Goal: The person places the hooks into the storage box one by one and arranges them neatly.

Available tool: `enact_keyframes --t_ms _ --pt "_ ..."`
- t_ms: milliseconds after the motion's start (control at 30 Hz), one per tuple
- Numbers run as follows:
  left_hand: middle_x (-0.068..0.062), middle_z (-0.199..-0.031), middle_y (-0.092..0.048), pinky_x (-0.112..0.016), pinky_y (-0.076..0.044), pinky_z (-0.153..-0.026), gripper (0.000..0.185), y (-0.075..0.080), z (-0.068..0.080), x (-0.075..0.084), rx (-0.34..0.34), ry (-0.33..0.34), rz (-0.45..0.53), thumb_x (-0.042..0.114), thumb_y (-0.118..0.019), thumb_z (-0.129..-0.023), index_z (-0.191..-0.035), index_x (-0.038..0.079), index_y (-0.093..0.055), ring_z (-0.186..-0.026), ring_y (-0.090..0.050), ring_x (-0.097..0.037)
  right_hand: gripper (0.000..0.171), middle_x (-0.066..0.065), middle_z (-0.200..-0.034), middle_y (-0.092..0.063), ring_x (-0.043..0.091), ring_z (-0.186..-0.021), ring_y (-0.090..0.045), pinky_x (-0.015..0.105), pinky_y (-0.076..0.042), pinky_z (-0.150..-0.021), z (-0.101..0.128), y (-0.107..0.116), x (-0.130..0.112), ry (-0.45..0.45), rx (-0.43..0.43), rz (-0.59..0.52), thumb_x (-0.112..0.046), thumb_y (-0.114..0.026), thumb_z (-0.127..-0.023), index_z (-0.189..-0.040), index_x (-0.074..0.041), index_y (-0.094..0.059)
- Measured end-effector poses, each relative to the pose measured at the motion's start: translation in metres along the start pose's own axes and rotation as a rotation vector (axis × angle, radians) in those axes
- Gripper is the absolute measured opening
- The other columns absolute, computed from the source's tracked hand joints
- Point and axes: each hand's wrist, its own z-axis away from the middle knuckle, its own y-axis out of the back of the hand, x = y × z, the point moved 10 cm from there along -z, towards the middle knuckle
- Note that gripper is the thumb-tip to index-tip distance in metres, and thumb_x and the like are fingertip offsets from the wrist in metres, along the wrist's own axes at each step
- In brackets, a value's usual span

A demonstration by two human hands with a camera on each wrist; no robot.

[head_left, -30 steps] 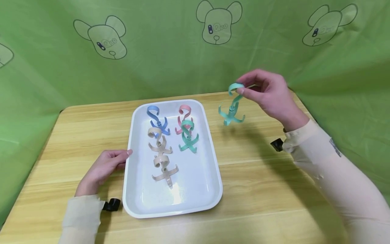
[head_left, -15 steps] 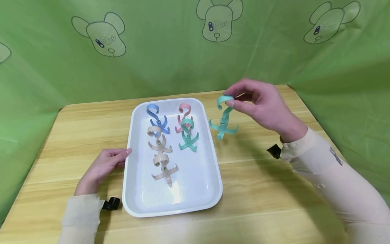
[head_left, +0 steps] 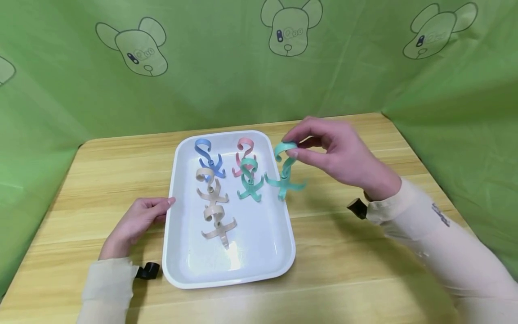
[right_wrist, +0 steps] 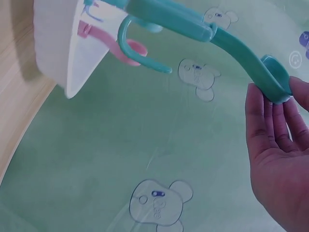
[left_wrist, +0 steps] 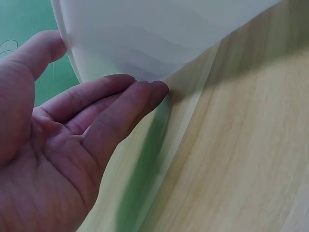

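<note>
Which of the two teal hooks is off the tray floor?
The teal hook pinched by the right hand over the tray's right rim; the other teal hook rests inside.

Light is bright, even and soft, falling from above. In the head view faint shadows lie on the desk [head_left: 344,252] at lower right, under the raised right hand [head_left: 340,155], and a pale sheen marks the white tray [head_left: 259,252] near its lower edge. Straight lines bow toward the frame's corners. The left wrist view is smeared and soft at centre and bottom; its fingers [left_wrist: 120,104] stay fairly sharp. The right wrist view is clear, with a washed green backdrop [right_wrist: 159,159].
</note>
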Motion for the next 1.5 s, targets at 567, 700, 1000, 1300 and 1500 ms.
enact_keyframes --t_ms 567,700,1000,1300,1500 --pt "-0.027 -0.119 -0.063 -0.03 -0.054 -0.084 0.051 -0.001 0.0 0.001 -0.001 -0.013 0.011 0.029 -0.058 -0.101 -0.12 -0.018 -0.058 -0.096 -0.068 -0.014 0.02 -0.003 -0.098 -0.068 0.017 -0.089 -0.064 0.033 -0.055 -0.081 0.001 -0.046 0.002 -0.021 -0.166 -0.018 0.004 -0.073 -0.086 -0.104 -0.005 -0.071" --pt "-0.027 -0.119 -0.063 -0.03 -0.055 -0.084 0.051 -0.001 0.0 0.001 0.002 -0.012 0.012 0.03 -0.059 -0.101 -0.12 -0.018 -0.058 -0.096 -0.068 -0.015 0.02 -0.005 -0.099 -0.068 0.016 -0.089 -0.063 0.034 -0.055 -0.082 0.002 -0.059 0.006 -0.025 -0.207 -0.035 0.002 -0.073 -0.087 -0.105 -0.005 -0.071" --pt "-0.026 -0.119 -0.063 -0.03 -0.054 -0.085 0.051 -0.001 -0.001 -0.001 0.008 -0.008 0.02 0.03 -0.059 -0.101 -0.119 -0.018 -0.059 -0.097 -0.068 -0.014 0.019 -0.007 -0.1 -0.067 0.014 -0.093 -0.062 0.035 -0.054 -0.083 0.006 -0.077 0.019 -0.071 -0.279 -0.035 -0.005 -0.073 -0.089 -0.107 -0.01 -0.072" --pt "-0.027 -0.12 -0.063 -0.03 -0.054 -0.085 0.051 -0.001 -0.001 -0.001 0.008 -0.007 0.023 0.029 -0.059 -0.101 -0.12 -0.018 -0.058 -0.097 -0.067 -0.013 0.018 -0.009 -0.102 -0.066 0.012 -0.092 -0.061 0.031 -0.054 -0.079 0.011 -0.092 0.027 -0.112 -0.336 -0.007 -0.006 -0.073 -0.09 -0.106 -0.014 -0.071" --pt "-0.027 -0.119 -0.063 -0.03 -0.055 -0.084 0.051 -0.001 -0.001 -0.001 0.003 -0.005 0.031 0.029 -0.059 -0.101 -0.119 -0.018 -0.058 -0.097 -0.068 -0.014 0.018 -0.007 -0.103 -0.066 0.011 -0.093 -0.063 0.028 -0.055 -0.083 0.015 -0.102 0.033 -0.138 -0.373 -0.04 -0.005 -0.072 -0.09 -0.105 -0.012 -0.07"
